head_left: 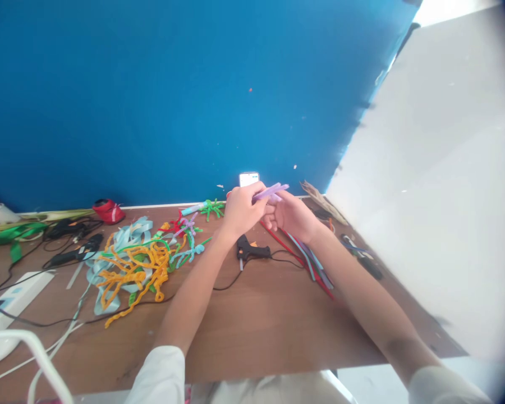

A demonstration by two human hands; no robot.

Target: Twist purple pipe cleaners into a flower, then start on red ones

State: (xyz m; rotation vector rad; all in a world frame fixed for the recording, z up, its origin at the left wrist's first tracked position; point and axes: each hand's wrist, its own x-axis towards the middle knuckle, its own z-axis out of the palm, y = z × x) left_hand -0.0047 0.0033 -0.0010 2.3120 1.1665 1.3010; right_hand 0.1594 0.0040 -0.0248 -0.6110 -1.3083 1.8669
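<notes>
Both my hands are raised above the far part of the wooden table (256, 320), close together. My left hand (242, 210) is closed around a bundle of purple pipe cleaners (271, 192), whose ends stick out to the right. My right hand (292, 216) has its fingers curled and touches the same bundle from below. Under the hands lies a black glue gun (250, 249) with its cord trailing left.
A heap of orange, light blue and green pipe cleaners (134, 264) lies to the left. Red, blue and grey straight pipe cleaners (309, 261) lie on the right. A second glue gun (73, 252), a white power strip (14, 294), a red object (108, 210) and a blue wall (172, 95) are also in view.
</notes>
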